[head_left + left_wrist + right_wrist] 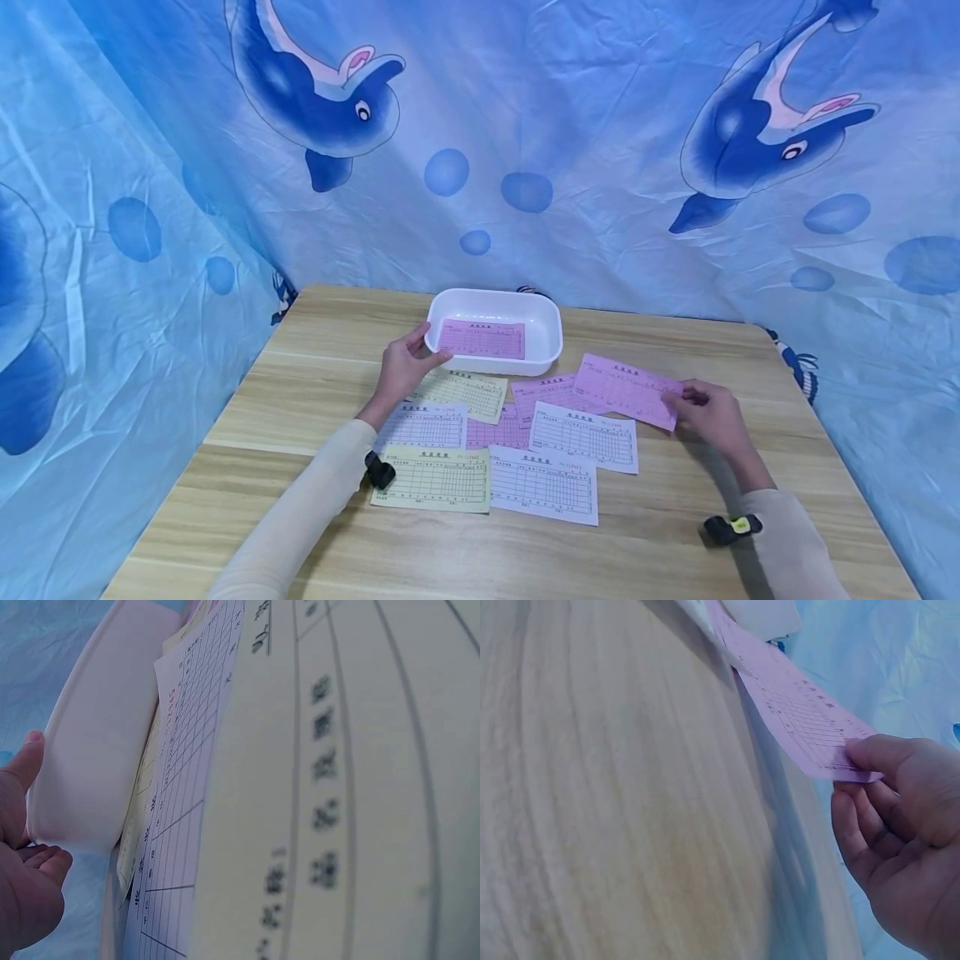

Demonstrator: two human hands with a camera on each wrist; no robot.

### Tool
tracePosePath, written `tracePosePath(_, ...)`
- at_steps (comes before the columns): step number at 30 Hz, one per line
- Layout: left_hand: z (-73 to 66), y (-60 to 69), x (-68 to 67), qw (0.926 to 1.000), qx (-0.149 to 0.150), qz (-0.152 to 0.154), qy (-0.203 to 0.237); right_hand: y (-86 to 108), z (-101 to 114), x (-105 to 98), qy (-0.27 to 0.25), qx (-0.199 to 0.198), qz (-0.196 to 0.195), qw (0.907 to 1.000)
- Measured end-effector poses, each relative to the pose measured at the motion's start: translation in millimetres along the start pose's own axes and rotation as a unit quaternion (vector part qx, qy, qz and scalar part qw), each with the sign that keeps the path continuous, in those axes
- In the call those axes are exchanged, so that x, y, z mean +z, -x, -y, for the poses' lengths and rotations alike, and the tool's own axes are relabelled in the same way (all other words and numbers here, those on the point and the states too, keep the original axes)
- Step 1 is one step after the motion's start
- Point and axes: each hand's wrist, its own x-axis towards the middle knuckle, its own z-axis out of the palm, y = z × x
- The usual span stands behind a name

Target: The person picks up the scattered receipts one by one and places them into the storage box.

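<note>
My right hand (708,414) pinches the right edge of a pink receipt slip (626,390), its thumb on top in the right wrist view. The slip is tilted, its right end raised off the table. My left hand (405,365) holds the left end of a white plastic tray (551,367), thumb at the near rim. Inside the tray lies another pink slip (482,340). In front of it, overlapping slips are spread out: pink ones (498,429), white ones (543,483) and yellow ones (431,479). The left wrist view shows the tray's side wall (105,720) beside that hand.
All this stands on a wood-grain table (645,550). A blue curtain (600,242) with dolphin prints hangs behind and at both sides, close to the table's edges. Tasselled cords show at the table's back corners.
</note>
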Motion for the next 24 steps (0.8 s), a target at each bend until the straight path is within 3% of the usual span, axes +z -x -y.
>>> tracePosePath(10, -3.3, 2.6, 0.5, 1.0, -0.004, 0.0, -0.006, 0.0, 13.5, -7.9, -0.031, 0.036, -0.047, 0.9978)
tracePosePath(24, -0.6, 2.0, 0.8, 1.0, -0.003, 0.0, -0.007, -8.0, 33.1, -27.2, -0.047, 0.006, -0.081, 0.9956)
